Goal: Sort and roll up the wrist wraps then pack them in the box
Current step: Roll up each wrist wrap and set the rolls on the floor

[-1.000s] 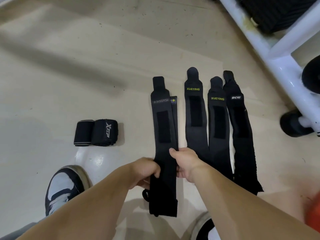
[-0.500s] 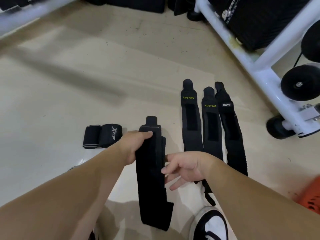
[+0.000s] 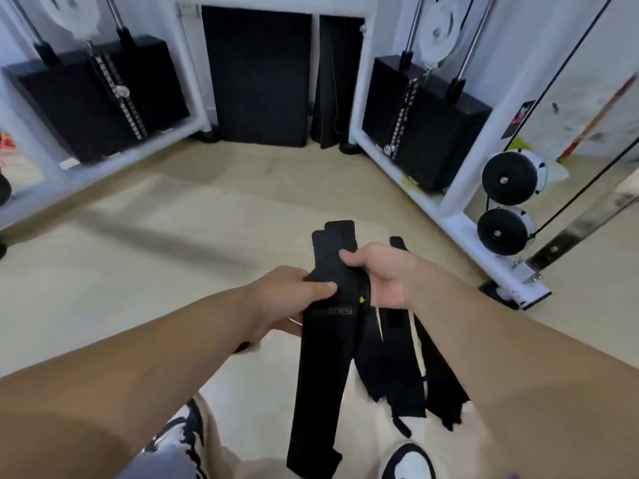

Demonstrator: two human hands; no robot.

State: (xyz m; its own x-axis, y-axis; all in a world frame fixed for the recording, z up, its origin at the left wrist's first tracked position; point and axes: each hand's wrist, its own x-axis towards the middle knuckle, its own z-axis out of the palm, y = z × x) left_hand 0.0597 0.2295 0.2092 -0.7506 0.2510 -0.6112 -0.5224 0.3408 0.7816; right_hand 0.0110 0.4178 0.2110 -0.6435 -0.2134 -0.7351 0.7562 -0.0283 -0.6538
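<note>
While both hands grip it, a black wrap (image 3: pixel 321 368) hangs in the middle of the frame. Its top end stands above the fingers and its long tail drops to the bottom edge between two shoes (image 3: pixel 411 461). The left hand (image 3: pixel 294 299) holds it from the left edge, thumb pressed flat across the front just above grey lettering too blurred to read in full, fingers curled behind. The right hand (image 3: pixel 383 276) clasps it higher up from the right, thumb on the front near the top end. A small yellow tag (image 3: pixel 362 299) shows on the wrap between the hands. Two stepped ends show at the top; whether this is one strip or two laid together I cannot tell.

Lower right of centre, other wraps (image 3: pixel 401 375) lie side by side on the beige floor (image 3: pixel 138 271), partly hidden by the held wrap and the right forearm. Black weight stacks (image 3: pixel 425 122) in white frames stand upper left and upper right, with a dark mat (image 3: pixel 256 77) between them. Two black wheels (image 3: pixel 508 183) sit at the right.
</note>
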